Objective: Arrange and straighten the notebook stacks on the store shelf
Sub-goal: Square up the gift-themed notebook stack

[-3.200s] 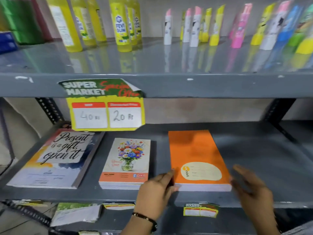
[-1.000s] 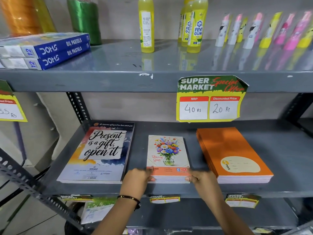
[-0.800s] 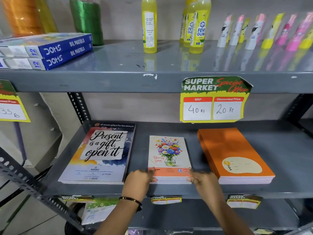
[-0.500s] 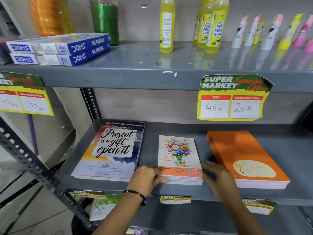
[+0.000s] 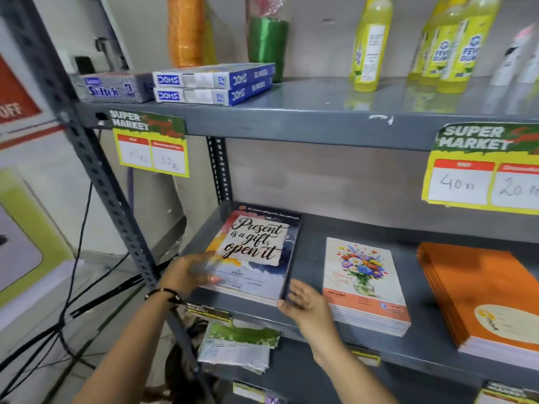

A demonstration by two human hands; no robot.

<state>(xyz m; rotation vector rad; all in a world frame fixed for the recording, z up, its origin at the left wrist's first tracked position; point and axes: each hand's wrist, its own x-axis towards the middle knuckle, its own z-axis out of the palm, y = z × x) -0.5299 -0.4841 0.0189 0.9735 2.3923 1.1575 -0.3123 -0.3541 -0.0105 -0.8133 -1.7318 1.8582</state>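
Note:
Three notebook stacks lie on the grey middle shelf [image 5: 312, 249]. The leftmost stack, with a "Present is a gift, open it" cover [image 5: 256, 252], sits at the shelf's left end. My left hand [image 5: 189, 272] presses flat against its left side, blurred, fingers over the cover's lower left corner. My right hand [image 5: 303, 301] touches its front right corner with fingers spread. The flower-cover stack [image 5: 364, 284] lies in the middle, apart from both hands. The orange stack [image 5: 481, 298] lies at the right.
The upper shelf holds blue DOMS boxes [image 5: 213, 83], yellow gum bottles [image 5: 370, 45], and orange and green rolls. Price tags [image 5: 151, 147] hang from the shelf edges. A slanted metal upright [image 5: 96, 170] and black cables stand at the left. More notebooks [image 5: 236, 345] lie below.
Both hands left the flower-cover stack and moved left to the "Present is a gift" stack. My view swung left as well.

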